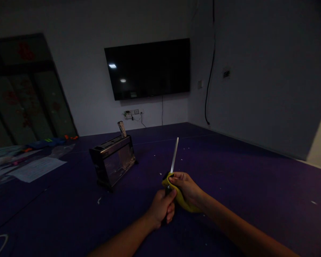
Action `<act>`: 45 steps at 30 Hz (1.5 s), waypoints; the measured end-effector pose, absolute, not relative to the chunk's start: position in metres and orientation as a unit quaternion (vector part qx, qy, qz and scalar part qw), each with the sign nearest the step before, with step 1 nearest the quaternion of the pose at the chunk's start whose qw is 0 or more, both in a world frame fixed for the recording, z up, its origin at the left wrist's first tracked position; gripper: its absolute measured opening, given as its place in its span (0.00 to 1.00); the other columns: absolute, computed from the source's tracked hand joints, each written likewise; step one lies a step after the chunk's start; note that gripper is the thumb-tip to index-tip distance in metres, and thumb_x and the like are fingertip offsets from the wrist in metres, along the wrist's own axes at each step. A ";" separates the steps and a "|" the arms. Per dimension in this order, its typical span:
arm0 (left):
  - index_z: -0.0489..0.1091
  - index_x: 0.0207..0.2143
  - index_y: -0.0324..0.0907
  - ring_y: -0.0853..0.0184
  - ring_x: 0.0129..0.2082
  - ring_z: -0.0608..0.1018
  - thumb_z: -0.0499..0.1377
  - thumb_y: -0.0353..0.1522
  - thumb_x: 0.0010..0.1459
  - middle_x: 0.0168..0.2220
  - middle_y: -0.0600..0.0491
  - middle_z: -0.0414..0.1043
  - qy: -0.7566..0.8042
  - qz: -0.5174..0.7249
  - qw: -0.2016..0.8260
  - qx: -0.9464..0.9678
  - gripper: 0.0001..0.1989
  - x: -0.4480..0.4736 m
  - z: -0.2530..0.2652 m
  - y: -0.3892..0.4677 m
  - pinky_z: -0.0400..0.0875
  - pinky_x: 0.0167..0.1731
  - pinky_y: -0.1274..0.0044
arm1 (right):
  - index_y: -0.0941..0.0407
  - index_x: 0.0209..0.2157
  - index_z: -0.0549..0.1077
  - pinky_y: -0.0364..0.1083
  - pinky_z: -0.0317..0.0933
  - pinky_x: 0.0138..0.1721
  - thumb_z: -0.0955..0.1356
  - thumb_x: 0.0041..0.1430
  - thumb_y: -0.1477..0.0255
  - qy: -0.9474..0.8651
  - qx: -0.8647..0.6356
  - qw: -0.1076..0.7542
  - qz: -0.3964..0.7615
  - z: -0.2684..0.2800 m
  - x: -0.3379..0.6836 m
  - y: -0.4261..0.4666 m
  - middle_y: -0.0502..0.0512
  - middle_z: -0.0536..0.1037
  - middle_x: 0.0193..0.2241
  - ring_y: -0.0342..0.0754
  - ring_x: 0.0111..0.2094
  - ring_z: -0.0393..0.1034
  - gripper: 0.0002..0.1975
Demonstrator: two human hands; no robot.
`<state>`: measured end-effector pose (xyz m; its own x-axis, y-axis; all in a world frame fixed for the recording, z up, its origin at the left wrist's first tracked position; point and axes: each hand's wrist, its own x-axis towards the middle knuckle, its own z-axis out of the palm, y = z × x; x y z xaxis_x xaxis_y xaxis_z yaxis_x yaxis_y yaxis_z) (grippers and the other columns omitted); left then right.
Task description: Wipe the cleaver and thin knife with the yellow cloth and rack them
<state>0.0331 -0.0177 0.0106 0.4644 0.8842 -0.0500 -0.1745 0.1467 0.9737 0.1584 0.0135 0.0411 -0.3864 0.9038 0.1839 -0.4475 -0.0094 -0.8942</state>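
My left hand (163, 208) is closed around the black handle (164, 220) of a tool with a long, slim metal blade (174, 155). The blade points up and away; whether it is a knife or a rod I cannot tell. My right hand (186, 185) pinches a yellow cloth (186, 205) about the base of the blade, just above my left hand. Part of the cloth hangs below the right palm. Left of both hands stands a black block with clear sides (119, 162) and a slotted top, with a patterned handle (121, 129) sticking up from it.
The dark purple floor (243, 192) carries small white scraps (98, 200). Papers (39, 167) and plastic wrapping lie at the left, with a white cable (1, 241) nearer me. A television (149, 69) hangs on the far wall; a black cable (210, 82) hangs at the right wall.
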 end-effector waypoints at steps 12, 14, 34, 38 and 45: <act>0.67 0.26 0.39 0.67 0.23 0.70 0.57 0.47 0.48 0.20 0.53 0.69 0.442 0.497 0.400 0.630 0.19 0.035 0.013 -0.016 0.60 0.22 0.80 | 0.62 0.26 0.76 0.40 0.61 0.27 0.73 0.43 0.70 -0.495 -0.246 0.509 0.660 0.038 0.156 0.016 0.57 0.78 0.25 0.42 0.25 0.70 0.09; 0.65 0.27 0.39 0.72 0.14 0.65 0.56 0.49 0.48 0.14 0.58 0.62 0.433 0.467 0.467 0.613 0.20 0.035 0.012 -0.017 0.54 0.15 0.81 | 0.62 0.26 0.76 0.39 0.61 0.27 0.73 0.43 0.71 -0.501 -0.242 0.508 0.658 0.040 0.157 0.015 0.56 0.77 0.25 0.41 0.25 0.70 0.09; 0.53 0.25 0.42 0.79 0.05 0.52 0.54 0.54 0.46 0.11 0.66 0.50 0.278 0.363 0.737 0.498 0.25 0.033 0.015 -0.015 0.45 0.08 0.84 | 0.61 0.26 0.76 0.39 0.61 0.27 0.73 0.43 0.71 -0.519 -0.224 0.495 0.660 0.041 0.167 0.023 0.55 0.78 0.24 0.41 0.23 0.69 0.08; 0.53 0.25 0.42 0.79 0.06 0.52 0.54 0.55 0.46 0.11 0.66 0.50 0.285 0.361 0.734 0.500 0.25 0.034 0.015 -0.014 0.45 0.08 0.83 | 0.61 0.26 0.76 0.39 0.61 0.27 0.73 0.43 0.71 -0.513 -0.233 0.498 0.660 0.045 0.169 0.022 0.56 0.78 0.24 0.41 0.23 0.70 0.07; 0.53 0.24 0.42 0.80 0.06 0.53 0.53 0.55 0.46 0.11 0.66 0.49 0.296 0.355 0.726 0.509 0.26 0.035 0.018 -0.017 0.46 0.09 0.83 | 0.61 0.25 0.75 0.38 0.60 0.23 0.73 0.42 0.70 -0.515 -0.252 0.509 0.642 0.053 0.175 0.023 0.54 0.77 0.21 0.40 0.20 0.69 0.08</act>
<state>0.0349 -0.0165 0.0182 0.5735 0.8163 -0.0686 -0.2140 0.2301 0.9493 0.1752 0.0233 0.0535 -0.3552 0.9132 0.1996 -0.3940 0.0474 -0.9179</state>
